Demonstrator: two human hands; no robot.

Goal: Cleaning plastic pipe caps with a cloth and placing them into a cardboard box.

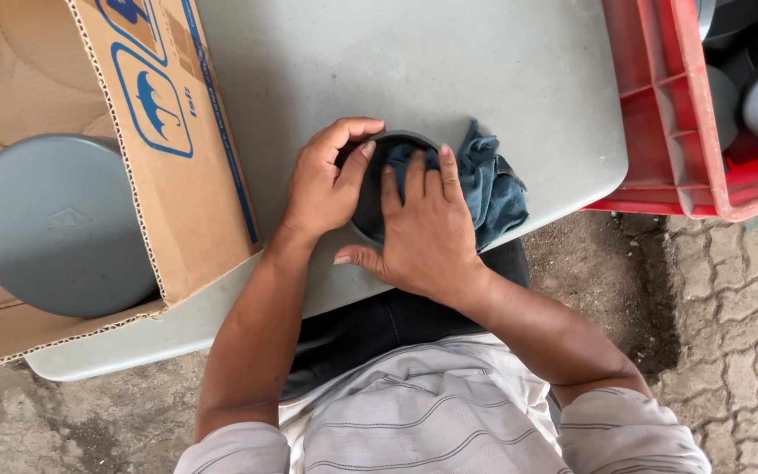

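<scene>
Two bare hands meet over a round grey cap (370,206) near the front edge of a pale grey worktop (484,70), seen from above by a camera worn on the person's head. At far left, an open cardboard box (177,175) rests on the worktop with one flap raised, and inside it lies a larger grey domed cap (59,224). Next, the left hand (326,180) curls around the left rim of the round cap, thumb across the opening and fingers over the far edge, gripping it in place. Just right of it, the right hand (423,233) lies flat with fingers spread, pressing a dark blue cloth (489,189) down into the cap's hollow; the rest of the cloth is bunched on the worktop beside it. Below the hands are the person's dark lap and striped light shirt. At far right, a red plastic crate (668,114) holds more grey parts, touching the worktop's right end. The cap sits near the worktop's front edge, so a hard push from the right hand could likely slide it off toward the lap or the paved ground if the left hand's grip slackens. The bunched cloth could also snag on the rim and drag the cap sideways.
</scene>
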